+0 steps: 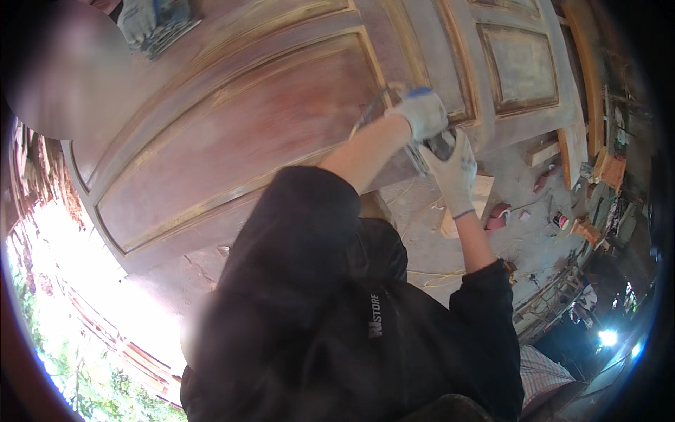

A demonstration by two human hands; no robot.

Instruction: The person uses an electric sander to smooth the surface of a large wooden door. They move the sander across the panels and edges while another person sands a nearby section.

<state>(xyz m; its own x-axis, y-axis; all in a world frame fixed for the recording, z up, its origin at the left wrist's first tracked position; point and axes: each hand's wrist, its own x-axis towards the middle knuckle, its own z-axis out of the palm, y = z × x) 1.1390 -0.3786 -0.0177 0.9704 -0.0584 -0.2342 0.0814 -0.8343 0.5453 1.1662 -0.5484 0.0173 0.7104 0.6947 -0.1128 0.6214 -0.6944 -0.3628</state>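
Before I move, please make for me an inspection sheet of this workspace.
Surface: brown panelled woodwork, uneven, reddish in places.
Job's things: dark object, kind unclear.
Clutter: wood block and reddish roll on the floor.
Hands: both gloved; right hand around the dark object, left hand close by, grip unclear.
Cables: thin yellow cord-like line on the floor.
Surroundings: co-worker's gloved hand, upper left; bright lamp, lower right.

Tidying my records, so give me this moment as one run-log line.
left hand: gloved, near dark tool; right hand: gloved, on dark tool; alongside: panelled wooden piece
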